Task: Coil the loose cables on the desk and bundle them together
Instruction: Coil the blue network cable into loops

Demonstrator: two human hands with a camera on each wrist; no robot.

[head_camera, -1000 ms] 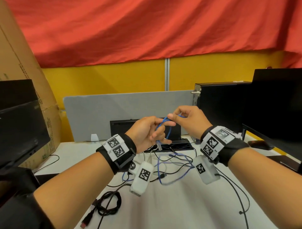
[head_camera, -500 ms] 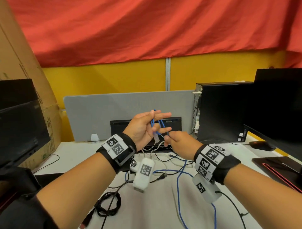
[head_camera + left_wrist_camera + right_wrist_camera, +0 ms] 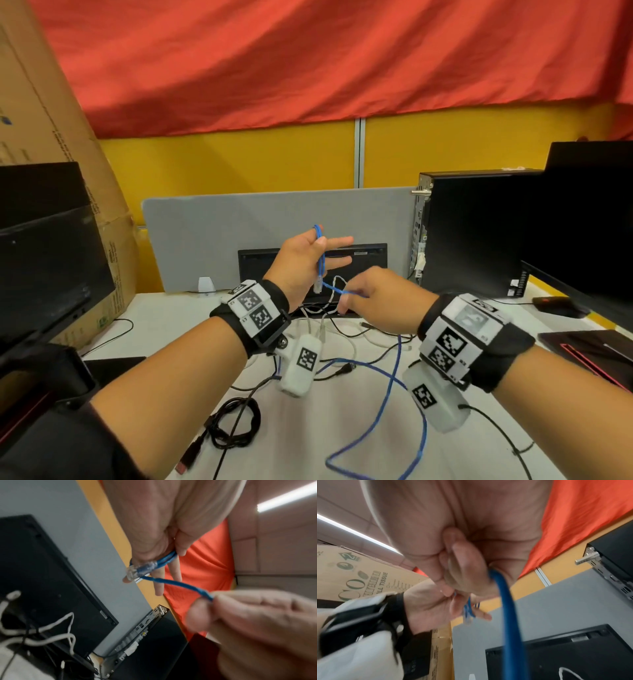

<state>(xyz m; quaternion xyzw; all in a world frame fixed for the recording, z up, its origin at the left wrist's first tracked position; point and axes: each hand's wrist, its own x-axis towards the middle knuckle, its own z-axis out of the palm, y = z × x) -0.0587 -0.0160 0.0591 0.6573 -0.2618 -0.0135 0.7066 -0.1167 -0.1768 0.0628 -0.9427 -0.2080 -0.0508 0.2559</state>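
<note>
A blue network cable [image 3: 394,370] runs from the white desk [image 3: 335,428] up to both hands. My left hand [image 3: 305,263] is raised with its fingers straight; its thumb pins a loop of the cable, and the clear plug [image 3: 318,286] hangs below the palm. In the left wrist view the plug [image 3: 137,570] lies against that hand's fingers. My right hand [image 3: 373,298], lower and to the right, pinches the cable a short way from the plug. In the right wrist view its curled fingers [image 3: 462,568] hold the blue cable [image 3: 506,601]. A coiled black cable [image 3: 236,428] lies near the desk's front left.
White cable [image 3: 359,339] and thin black cables tangle on the desk under the hands. A PC tower [image 3: 472,233] and a monitor stand at the right, another monitor [image 3: 44,267] and a cardboard box at the left. A grey partition [image 3: 239,233] and a low black screen close the back.
My right hand came down from beside the left hand's fingertips to below it, drawing the blue cable along. The left hand rose and straightened its fingers, with a cable loop held over it.
</note>
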